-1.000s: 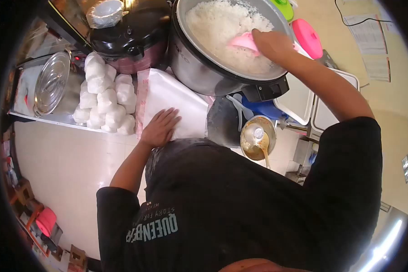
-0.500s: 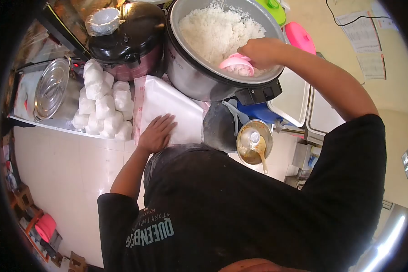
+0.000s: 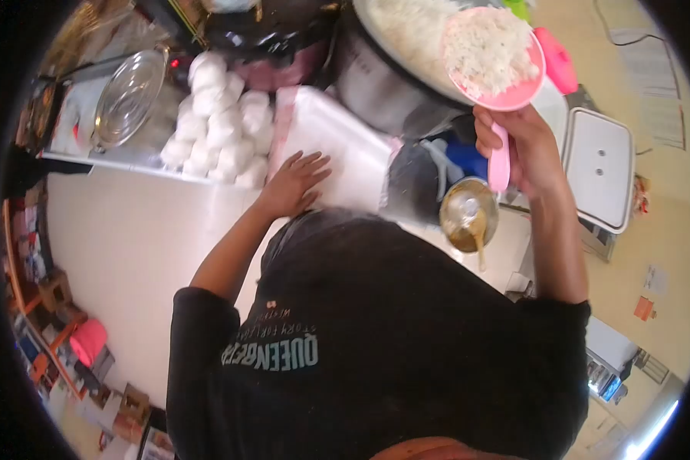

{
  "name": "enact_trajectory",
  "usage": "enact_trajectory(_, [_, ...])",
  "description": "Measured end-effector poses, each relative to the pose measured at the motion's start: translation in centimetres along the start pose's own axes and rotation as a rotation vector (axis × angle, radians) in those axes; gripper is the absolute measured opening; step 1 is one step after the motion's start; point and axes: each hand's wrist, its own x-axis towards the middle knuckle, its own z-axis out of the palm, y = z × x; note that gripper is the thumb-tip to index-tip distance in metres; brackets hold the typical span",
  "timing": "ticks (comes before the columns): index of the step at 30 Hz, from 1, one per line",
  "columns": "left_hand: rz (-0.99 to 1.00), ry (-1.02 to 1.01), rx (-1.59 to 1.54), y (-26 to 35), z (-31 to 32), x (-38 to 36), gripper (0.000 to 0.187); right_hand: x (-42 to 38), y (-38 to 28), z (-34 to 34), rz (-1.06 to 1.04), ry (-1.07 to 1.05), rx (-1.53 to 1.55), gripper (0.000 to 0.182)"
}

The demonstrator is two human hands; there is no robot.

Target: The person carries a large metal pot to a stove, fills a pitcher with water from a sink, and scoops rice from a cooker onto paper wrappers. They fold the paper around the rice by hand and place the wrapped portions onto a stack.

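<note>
A pink scoop [image 3: 498, 157] heaped with white rice is held up by its handle in my right hand [image 3: 530, 146], in front of the rim of the big rice cooker [image 3: 383, 84]. More rice [image 3: 414, 31] lies inside that cooker. My left hand [image 3: 294, 184] rests with spread fingers on white wrapping paper [image 3: 337, 146], near its left front part. Beside the paper, to the left, white wrapped bundles [image 3: 222, 126] are piled up. A metal bowl [image 3: 489, 230] with a spoon in it is below the scoop.
A dark, closed cooker [image 3: 264, 38] stands behind the bundles. At the left is a pot with a glass lid [image 3: 130, 100]. Pale utensils [image 3: 439, 161] lie right of the paper. A white lidded container [image 3: 599, 165] and a pink lid [image 3: 556, 61] are at the right.
My right hand has come out of the cooker, lifting the rice-filled scoop toward me and to the right. My left hand stays on the paper. The camera view has shifted.
</note>
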Motion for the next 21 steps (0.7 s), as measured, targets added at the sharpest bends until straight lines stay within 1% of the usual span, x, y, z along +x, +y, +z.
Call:
enact_trajectory(1, [-0.052,0.008,0.027,-0.1,0.0,-1.2,0.050,-1.1,1.7,1.9,-0.020,0.067,0.100,0.022])
enact_trajectory(2, [-0.106,-0.026,0.028,-0.2,0.3,-2.4,0.051,-1.6,4.2,2.5,-0.006,0.029,0.183,0.026])
enact_trajectory(3, [-0.153,-0.057,0.032,-0.5,0.8,-3.3,0.053,-2.1,6.5,3.9,0.019,0.071,0.237,0.034])
enact_trajectory(5, [-0.116,0.016,0.080,-0.9,2.4,-4.4,0.058,-1.5,11.6,5.9,0.014,0.118,0.230,0.048])
enact_trajectory(7, [-0.084,0.071,0.090,-0.9,3.2,-5.0,0.061,1.5,19.5,5.8,-0.093,0.156,-0.313,0.060])
enact_trajectory(9, [-0.067,0.110,0.066,-0.7,3.5,-5.1,0.061,4.5,26.8,6.6,-0.526,0.342,-1.185,0.069])
enact_trajectory(10, [-0.062,0.113,0.080,-0.7,3.8,-5.3,0.062,5.5,30.1,6.8,-0.359,0.253,-1.368,0.073])
enact_trajectory(11, [-0.064,0.105,0.084,-0.7,4.2,-5.5,0.062,6.0,31.2,7.4,-0.185,0.154,-1.542,0.077])
enact_trajectory(12, [-0.068,0.098,0.090,-0.9,4.5,-5.8,0.062,6.4,31.8,7.3,-0.284,0.161,-1.574,0.081])
enact_trajectory(15, [-0.081,0.065,0.121,-1.2,5.0,-6.0,0.061,6.6,29.6,8.8,-0.091,0.136,-1.571,0.085])
enact_trajectory(16, [-0.078,0.057,0.137,-1.4,4.9,-5.8,0.061,6.7,29.9,8.7,-0.131,0.161,-1.583,0.086])
enact_trajectory(19, [-0.059,0.060,0.157,-1.6,4.5,-5.7,0.058,6.8,30.3,8.6,0.001,0.080,-1.529,0.081])
enact_trajectory(21, [-0.038,0.043,0.152,-1.5,3.7,-5.7,0.054,7.3,31.8,6.3,-0.201,0.086,-1.315,0.079])
